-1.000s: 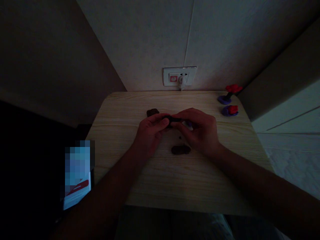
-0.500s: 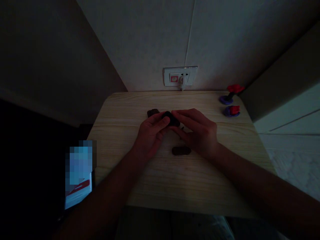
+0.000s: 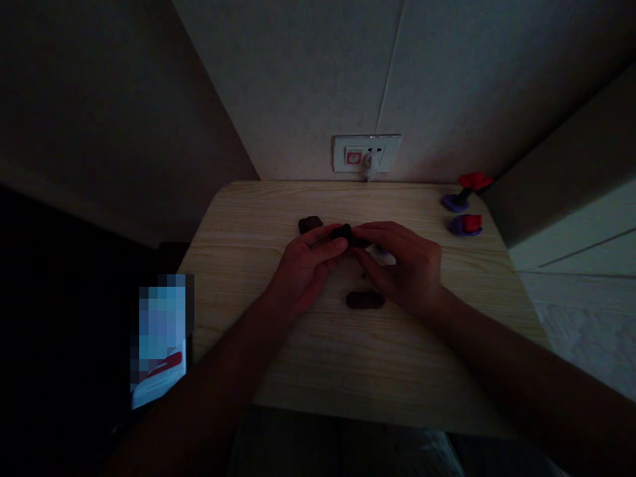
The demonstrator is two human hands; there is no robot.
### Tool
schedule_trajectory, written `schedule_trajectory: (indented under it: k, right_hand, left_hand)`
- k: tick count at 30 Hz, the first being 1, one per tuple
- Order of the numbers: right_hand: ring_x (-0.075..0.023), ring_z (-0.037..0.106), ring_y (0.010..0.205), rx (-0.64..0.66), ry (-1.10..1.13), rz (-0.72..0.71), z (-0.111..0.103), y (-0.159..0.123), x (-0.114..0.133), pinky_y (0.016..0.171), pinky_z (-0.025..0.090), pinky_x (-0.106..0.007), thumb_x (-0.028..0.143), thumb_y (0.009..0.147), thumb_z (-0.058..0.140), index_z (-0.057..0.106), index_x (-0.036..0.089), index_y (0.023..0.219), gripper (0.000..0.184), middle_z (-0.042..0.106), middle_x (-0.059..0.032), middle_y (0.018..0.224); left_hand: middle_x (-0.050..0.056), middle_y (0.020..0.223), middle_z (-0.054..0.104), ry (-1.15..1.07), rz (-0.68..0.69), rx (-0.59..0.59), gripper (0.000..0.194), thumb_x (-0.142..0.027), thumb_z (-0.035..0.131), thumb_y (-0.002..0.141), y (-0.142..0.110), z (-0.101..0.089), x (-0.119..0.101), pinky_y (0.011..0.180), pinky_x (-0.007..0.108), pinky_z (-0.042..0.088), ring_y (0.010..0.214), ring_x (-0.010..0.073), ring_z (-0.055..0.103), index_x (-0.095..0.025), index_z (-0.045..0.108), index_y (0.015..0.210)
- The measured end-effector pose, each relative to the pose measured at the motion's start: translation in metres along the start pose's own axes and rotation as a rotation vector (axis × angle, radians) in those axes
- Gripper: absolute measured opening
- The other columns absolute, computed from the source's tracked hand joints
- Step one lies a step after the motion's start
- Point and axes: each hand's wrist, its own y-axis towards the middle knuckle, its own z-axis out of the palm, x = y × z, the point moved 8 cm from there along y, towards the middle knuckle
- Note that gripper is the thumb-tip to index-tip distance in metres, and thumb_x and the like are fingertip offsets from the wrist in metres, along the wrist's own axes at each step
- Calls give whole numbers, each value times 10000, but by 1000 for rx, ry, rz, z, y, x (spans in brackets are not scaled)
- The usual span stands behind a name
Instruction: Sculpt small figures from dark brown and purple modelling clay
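Note:
Between my hands, just above the table, is a small black lump point(image 3: 344, 232) that looks like modelling clay. My left hand point(image 3: 311, 265) pinches its left side between thumb and fingers. My right hand point(image 3: 410, 262) closes its fingertips on the right end, partly covering it. A dark brown lump point(image 3: 310, 224) lies on the table just beyond my left fingers. Nearer to me, below my right palm, rests a thick brown roll point(image 3: 365, 300). A small pale thing point(image 3: 381, 251) shows through the gap in my right hand, too dim to name.
Two red and purple shaped pieces, one upright like a flower point(image 3: 472, 182) and one low point(image 3: 467, 224), stand at the table's point(image 3: 397, 371) back right. A wall socket point(image 3: 366, 154) with a plug is behind. A lit screen point(image 3: 159, 377) glows at left.
The black lump has been turned in my fingers, and less of it shows. My right fingers have shifted on it, opening a gap above the palm. The whole view has moved slightly.

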Motion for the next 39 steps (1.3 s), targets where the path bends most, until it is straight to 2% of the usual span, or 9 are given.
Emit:
schedule_trajectory:
  k: [13,24,27,32,36,39]
  right_hand:
    - [-217,737,909,-8,80,29,0,0,2,829,614,-379,197,888,695,727,254,1102,224,781,-38,1015]
    - [-192,735,808,-48,331,285,2,-3,-12,764,628,-345,209,853,744,769,229,975,126,785,-42,930]
    - [-187,748,779,-80,480,403,6,-4,-18,748,641,-335,266,834,775,777,214,933,112,793,-43,898]
    - [-170,742,698,-45,727,576,18,-6,-28,670,637,-298,349,786,823,780,186,886,197,781,-37,783]
    - [-154,725,692,-25,853,615,22,-6,-34,678,626,-287,362,750,851,780,191,878,226,773,-26,774]
    - [-156,723,725,-8,837,621,21,-7,-39,702,619,-293,365,762,839,769,191,904,235,772,-28,814]
  left_hand:
    - [-10,831,749,-72,-5,-1,258,-60,814,619,-2,1,0,880,339,559,825,146,710,-192,718,819]
    - [-16,844,750,19,67,26,298,-123,889,593,-2,0,-2,777,285,523,789,131,693,-231,747,831]
    - [-7,853,759,42,87,32,287,-146,896,593,-3,1,-4,765,285,525,785,137,696,-233,759,830]
    - [11,852,779,51,97,44,273,-169,906,590,-3,2,-4,752,272,540,781,142,706,-234,783,825]
    - [12,839,778,58,101,66,264,-177,908,600,-3,6,-4,754,275,550,757,141,707,-232,789,829]
    - [11,863,775,74,118,51,267,-181,910,613,-2,6,-3,774,258,549,786,133,710,-228,784,843]
